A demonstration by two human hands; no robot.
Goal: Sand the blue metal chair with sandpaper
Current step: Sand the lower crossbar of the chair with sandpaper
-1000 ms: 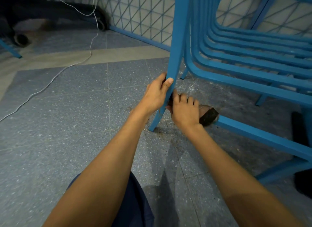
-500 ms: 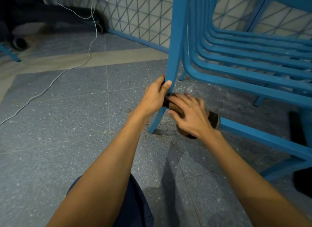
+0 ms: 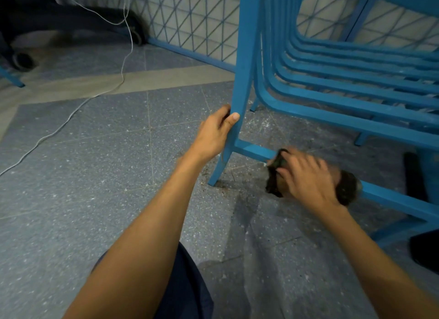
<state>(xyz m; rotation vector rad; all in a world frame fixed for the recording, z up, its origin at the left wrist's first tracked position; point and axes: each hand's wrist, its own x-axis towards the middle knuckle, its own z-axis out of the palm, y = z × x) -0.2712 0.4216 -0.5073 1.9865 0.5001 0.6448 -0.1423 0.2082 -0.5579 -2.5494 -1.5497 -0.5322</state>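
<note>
Shifted right along rail point(image 3: 254, 151), away from leg point(image 3: 242, 69), with blurred right hand point(image 3: 306, 178) curled round sandpaper point(image 3: 273, 178) wrapped on rail. Clasps leg with left hand point(image 3: 213, 133), thumb and fingers closed round it. Leaves chair point(image 3: 332, 119) standing on tiled floor point(image 3: 95, 176), close ahead.

Right hand point(image 3: 306, 176) blurred (covering most sandpaper point(image 3: 273, 183)); chair point(image 3: 244, 57) top cut off.

Floor point(image 3: 95, 176): grey-blue speckled tiles, beige strip point(image 3: 118, 85) across the far side. White cable point(image 3: 71, 114) runs over it at left. Blue chair point(image 3: 244, 69) leg stands on it, brown grit point(image 3: 223, 191) scattered around the foot.
</note>
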